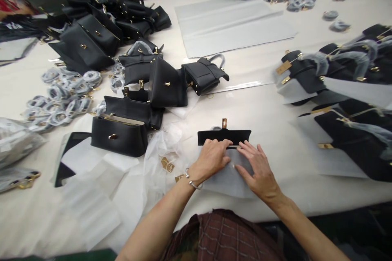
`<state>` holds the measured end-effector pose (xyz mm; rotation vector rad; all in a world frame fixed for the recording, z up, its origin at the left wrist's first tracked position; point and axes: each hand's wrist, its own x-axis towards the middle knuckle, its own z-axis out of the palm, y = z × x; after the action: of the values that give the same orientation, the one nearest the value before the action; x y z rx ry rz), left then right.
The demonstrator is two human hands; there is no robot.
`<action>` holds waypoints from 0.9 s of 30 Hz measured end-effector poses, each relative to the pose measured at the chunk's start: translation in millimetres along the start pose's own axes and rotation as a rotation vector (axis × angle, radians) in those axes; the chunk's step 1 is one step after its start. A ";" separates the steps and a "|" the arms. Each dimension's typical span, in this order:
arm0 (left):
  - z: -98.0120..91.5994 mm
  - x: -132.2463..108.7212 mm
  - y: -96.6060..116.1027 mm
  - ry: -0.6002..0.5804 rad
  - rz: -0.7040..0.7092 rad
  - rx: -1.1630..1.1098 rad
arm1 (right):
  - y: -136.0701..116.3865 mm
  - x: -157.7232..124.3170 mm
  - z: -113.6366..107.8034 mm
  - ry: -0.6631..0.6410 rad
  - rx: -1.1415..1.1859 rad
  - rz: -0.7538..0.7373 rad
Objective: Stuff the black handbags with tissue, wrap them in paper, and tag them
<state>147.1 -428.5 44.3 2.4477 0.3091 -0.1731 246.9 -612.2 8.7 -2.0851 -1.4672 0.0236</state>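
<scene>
A black bag [239, 135], flap raised, is set near the table's [266, 118] front edge; its front is covered by a translucent sheet [225, 183]; its opening is touched by the curled left hand [212, 158], whether anything is pinched cannot be told; the sheet is met by the right hand [259, 169], fingers spread, nothing clasped; loose bags [119, 135] are strewn leftward, tagged bags [309, 71] rightward.

Piled black handbags [84, 43] near wrapped coiled straps [63, 100], a flat pale sheet [229, 24]
</scene>
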 end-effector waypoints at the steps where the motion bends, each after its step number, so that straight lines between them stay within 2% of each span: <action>1: 1.6 0.8 -0.1 -0.001 -0.002 0.003 | -2.1 -0.9 0.9 0.019 -0.002 -0.019; 6: 19.8 3.0 -3.5 0.057 -0.088 0.007 | -6.9 -0.4 7.3 0.013 -0.028 -0.090; 9: 34.2 -1.7 -6.0 0.201 -0.136 0.000 | -1.3 3.3 9.6 -0.006 -0.049 -0.114; 12: 48.2 -18.0 -4.6 0.458 -0.028 0.061 | 7.4 2.7 12.2 -0.005 -0.024 -0.133; 14: 58.9 -34.1 -0.7 0.549 0.121 0.118 | 12.3 -1.9 15.3 0.028 0.018 -0.121; 16: 71.0 -49.6 4.0 0.517 0.225 0.164 | 15.1 -8.2 19.1 0.078 0.052 -0.092; 19: 87.5 -63.1 8.5 0.442 0.236 0.210 | 15.3 -16.5 24.0 0.125 0.072 -0.050; 22: 95.8 -63.8 8.2 0.474 0.222 0.225 | 13.4 -20.1 25.7 0.167 0.102 -0.041; 27: 98.8 -59.2 3.9 0.517 0.237 0.284 | 11.8 -20.8 25.2 0.201 0.132 -0.061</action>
<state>86.5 -504.0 -18.1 2.7578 0.2209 0.5621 240.3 -621.6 -24.1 -1.8786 -1.3686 -0.1072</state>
